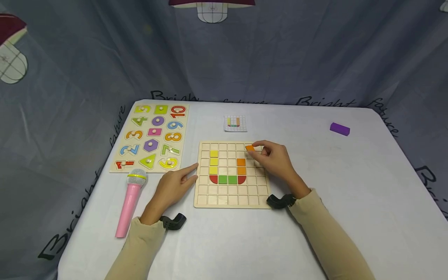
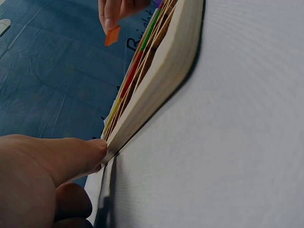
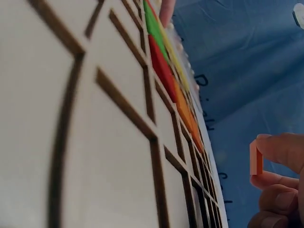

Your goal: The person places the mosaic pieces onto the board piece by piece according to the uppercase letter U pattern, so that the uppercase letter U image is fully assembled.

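Note:
A wooden grid board (image 1: pixel 206 200) lies mid-table, with yellow, red, green and orange tiles set in a U shape. Between thumb and finger, my right hand (image 1: pixel 276 161) pinches an orange square tile (image 1: pixel 250 148) above the board's upper right part; in the right wrist view the tile (image 3: pixel 256 157) is clear of the grid. My left hand (image 1: pixel 175 186) touches the board's left edge with extended index finger and thumb; the left wrist view shows the thumb (image 2: pixel 80 154) against the wooden rim. Below the held tile sit two orange tiles (image 1: pixel 241 166) in the right column.
A small pattern card (image 1: pixel 235 123) showing a U lies behind the board. To the left are a number-and-shape puzzle board (image 1: pixel 161 153) and a pink toy microphone (image 1: pixel 129 206). A purple block (image 1: pixel 340 129) lies at the far right. Grey printed cloth (image 1: pixel 280 58) hangs behind the table.

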{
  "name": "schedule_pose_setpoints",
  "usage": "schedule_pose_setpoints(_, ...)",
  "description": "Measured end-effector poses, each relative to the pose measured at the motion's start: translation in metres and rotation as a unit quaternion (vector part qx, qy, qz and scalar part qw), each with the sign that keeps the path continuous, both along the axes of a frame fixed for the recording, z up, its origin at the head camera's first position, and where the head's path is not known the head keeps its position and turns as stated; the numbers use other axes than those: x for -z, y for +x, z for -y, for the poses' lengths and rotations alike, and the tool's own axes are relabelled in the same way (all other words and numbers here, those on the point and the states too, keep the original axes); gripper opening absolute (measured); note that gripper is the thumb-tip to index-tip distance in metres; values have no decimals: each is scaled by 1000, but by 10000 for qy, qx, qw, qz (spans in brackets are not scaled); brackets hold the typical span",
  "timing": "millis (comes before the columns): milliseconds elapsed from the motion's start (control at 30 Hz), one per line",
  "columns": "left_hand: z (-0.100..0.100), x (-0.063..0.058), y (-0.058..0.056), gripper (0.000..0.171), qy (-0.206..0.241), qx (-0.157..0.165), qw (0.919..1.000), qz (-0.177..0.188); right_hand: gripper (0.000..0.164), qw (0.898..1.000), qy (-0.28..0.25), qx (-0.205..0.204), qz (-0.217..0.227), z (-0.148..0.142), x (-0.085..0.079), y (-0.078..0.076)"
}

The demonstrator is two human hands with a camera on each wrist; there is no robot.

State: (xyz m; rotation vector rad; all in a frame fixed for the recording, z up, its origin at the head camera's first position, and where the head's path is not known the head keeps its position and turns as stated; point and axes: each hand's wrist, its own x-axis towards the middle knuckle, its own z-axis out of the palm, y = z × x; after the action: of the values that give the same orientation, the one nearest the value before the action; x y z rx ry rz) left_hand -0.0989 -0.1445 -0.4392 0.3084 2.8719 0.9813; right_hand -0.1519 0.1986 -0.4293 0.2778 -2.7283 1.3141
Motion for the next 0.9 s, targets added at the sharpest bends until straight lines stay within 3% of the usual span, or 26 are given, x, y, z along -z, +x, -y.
schedule_pose_setpoints(300,1,1,-1,47,2,37,10000,-56,34,9999,75,-20,131,19,7,-1)
schedule_pose_setpoints(900,1,1,-1,47,19,20,10000,-44,36,9922,1205,293,-111,36,17,0)
